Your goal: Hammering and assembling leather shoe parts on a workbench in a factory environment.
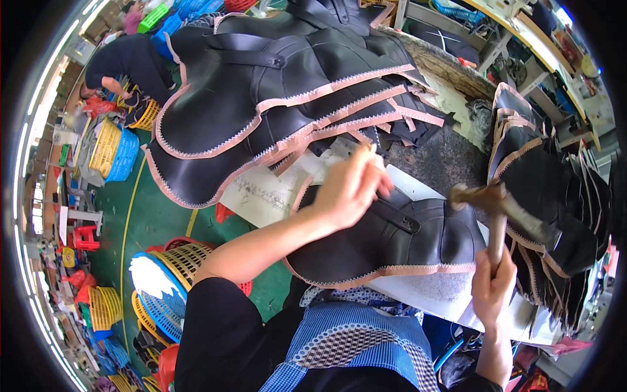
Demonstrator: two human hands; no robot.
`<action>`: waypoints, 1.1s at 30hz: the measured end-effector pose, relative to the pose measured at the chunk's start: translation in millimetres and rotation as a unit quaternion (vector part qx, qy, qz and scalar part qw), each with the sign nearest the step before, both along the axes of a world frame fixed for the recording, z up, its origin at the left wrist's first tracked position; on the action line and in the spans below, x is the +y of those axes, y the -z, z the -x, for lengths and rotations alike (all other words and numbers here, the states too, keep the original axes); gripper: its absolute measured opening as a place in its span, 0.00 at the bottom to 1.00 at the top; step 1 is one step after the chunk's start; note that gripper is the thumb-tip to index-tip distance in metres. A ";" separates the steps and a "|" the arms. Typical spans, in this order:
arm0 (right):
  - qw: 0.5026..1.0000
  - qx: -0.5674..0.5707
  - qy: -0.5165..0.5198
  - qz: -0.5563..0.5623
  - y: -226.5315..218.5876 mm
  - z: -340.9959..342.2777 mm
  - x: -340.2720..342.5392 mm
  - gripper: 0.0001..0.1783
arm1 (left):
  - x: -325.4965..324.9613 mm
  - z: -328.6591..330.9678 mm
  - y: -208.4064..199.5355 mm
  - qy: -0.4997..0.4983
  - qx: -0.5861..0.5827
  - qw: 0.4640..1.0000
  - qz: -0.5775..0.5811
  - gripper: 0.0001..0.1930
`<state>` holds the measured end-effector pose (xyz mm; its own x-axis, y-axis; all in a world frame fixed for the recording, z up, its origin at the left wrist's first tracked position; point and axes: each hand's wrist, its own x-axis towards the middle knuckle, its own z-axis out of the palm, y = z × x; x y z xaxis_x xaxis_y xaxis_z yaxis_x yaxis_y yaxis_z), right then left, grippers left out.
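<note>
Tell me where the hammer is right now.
Head view, right side: the hammer is in the right hand, its head up, by the stacked black panels.

Beyond the left edge of the pale, scuffed tabletop (pixel 261 193), smooth green painted floor (pixel 108 199) crossed by thin yellow lines (pixel 192 223). Standing on it, a low red stool (pixel 85 238) near a small white table (pixel 85 215), and round openwork plastic baskets in yellow and blue (pixel 106 149). Along the far left, a long curving row of bright white lights (pixel 27 287) above cluttered floor. Off the tabletop's upper right corner, a long cream-topped workbench (pixel 526 38) on pale grey legs.
</note>
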<state>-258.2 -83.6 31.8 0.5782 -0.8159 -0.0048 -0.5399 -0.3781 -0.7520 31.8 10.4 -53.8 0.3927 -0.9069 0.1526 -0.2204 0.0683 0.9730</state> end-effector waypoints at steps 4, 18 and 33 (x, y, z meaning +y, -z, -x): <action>0.997 -0.064 -0.012 -0.050 0.8 -30.8 -14.2 0.06 | 8.8 -31.5 -20.0 0.062 -0.393 0.915 0.072 0.11; 0.992 -0.035 0.081 0.085 -129.9 26.2 -41.0 0.10 | 29.5 -1.2 -115.9 -0.059 -0.396 0.857 0.324 0.12; 0.918 0.105 0.257 0.284 93.6 127.2 -296.6 0.20 | 35.0 99.5 -17.0 0.425 -0.250 0.863 -0.109 0.12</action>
